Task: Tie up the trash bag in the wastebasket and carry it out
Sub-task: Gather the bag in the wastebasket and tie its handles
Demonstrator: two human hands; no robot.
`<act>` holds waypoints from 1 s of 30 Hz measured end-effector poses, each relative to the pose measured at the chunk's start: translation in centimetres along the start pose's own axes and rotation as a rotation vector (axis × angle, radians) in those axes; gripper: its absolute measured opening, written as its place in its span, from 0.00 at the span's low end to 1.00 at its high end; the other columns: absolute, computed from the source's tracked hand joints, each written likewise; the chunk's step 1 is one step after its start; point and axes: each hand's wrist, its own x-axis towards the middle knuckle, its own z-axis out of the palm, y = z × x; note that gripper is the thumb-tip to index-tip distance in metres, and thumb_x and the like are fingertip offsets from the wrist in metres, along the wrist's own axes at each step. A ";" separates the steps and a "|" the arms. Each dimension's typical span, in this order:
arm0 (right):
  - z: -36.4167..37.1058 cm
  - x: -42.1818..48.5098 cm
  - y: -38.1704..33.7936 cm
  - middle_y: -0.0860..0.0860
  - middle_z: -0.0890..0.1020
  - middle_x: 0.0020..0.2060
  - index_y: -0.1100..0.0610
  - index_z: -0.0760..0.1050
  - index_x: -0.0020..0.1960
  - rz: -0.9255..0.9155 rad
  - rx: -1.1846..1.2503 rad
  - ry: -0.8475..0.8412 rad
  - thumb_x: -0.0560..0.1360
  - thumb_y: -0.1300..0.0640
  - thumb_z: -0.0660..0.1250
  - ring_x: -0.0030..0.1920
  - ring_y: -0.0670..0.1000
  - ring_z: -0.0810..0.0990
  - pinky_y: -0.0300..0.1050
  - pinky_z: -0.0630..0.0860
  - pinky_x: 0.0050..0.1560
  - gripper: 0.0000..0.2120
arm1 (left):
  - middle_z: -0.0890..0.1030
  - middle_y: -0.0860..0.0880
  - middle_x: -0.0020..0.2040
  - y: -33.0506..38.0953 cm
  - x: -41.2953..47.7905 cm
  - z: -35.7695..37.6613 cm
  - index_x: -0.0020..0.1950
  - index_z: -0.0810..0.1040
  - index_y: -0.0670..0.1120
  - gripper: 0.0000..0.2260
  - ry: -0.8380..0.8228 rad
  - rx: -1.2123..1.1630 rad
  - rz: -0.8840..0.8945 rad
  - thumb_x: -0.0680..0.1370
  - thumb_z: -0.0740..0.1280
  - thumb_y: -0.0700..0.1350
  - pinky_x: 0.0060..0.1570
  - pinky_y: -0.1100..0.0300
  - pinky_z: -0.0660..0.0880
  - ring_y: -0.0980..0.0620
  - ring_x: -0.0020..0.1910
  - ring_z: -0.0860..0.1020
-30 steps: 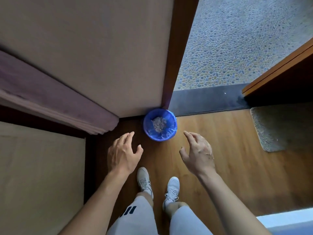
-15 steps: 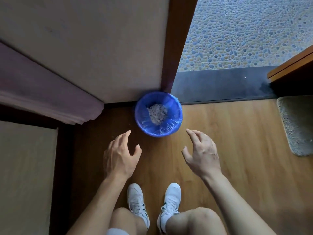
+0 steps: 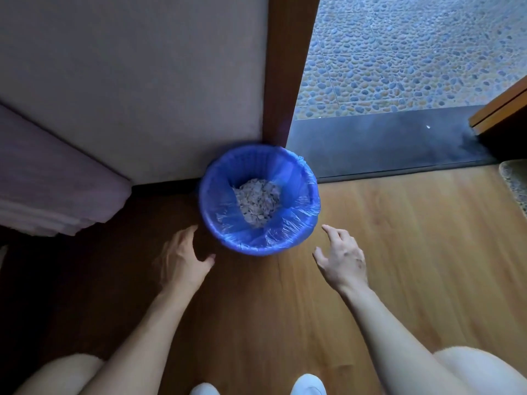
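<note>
A round wastebasket stands on the wooden floor against the wall, at the foot of the door frame; a blue trash bag point(image 3: 299, 183) lines it and folds over its rim. Grey crumpled trash point(image 3: 258, 203) lies at the bottom of the bag. My left hand point(image 3: 182, 258) hovers just left of and below the basket, fingers spread, holding nothing. My right hand point(image 3: 342, 260) hovers to the basket's lower right, fingers apart and empty. Neither hand touches the bag.
A brown door frame point(image 3: 288, 67) rises behind the basket. To its right lie a dark threshold point(image 3: 385, 143) and a pebbled floor point(image 3: 413, 52). A purple padded edge point(image 3: 57, 178) juts out at left. A mat point(image 3: 516, 183) sits at far right, below a wooden door corner point(image 3: 502, 109).
The view has dropped lower and closer to the basket, which now looks larger. Both hands have reached forward towards its sides. My knees have bent into view.
</note>
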 end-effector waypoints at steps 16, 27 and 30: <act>5.8 3.6 -0.2 0.46 0.82 0.29 0.46 0.75 0.41 0.145 0.540 0.215 0.77 0.53 0.62 0.35 0.53 0.82 0.47 0.76 0.38 0.06 | 0.76 0.52 0.58 -1.2 4.7 7.8 0.72 0.67 0.46 0.30 0.014 -0.756 0.039 0.73 0.72 0.34 0.55 0.53 0.76 0.59 0.51 0.76; 1.1 2.3 -2.1 0.56 0.84 0.51 0.54 0.76 0.56 0.285 1.572 0.208 0.76 0.65 0.59 0.48 0.54 0.82 0.51 0.79 0.54 0.13 | 0.81 0.45 0.55 0.0 4.0 5.4 0.67 0.74 0.45 0.17 -0.231 -1.743 -0.613 0.81 0.63 0.50 0.63 0.52 0.70 0.47 0.59 0.77; 0.5 2.9 -2.6 0.51 0.85 0.46 0.53 0.73 0.57 0.353 1.785 0.182 0.77 0.59 0.66 0.46 0.52 0.83 0.51 0.79 0.52 0.10 | 0.81 0.42 0.60 -0.1 4.7 4.7 0.63 0.76 0.42 0.16 -0.293 -1.847 -0.681 0.78 0.68 0.48 0.62 0.53 0.73 0.46 0.60 0.78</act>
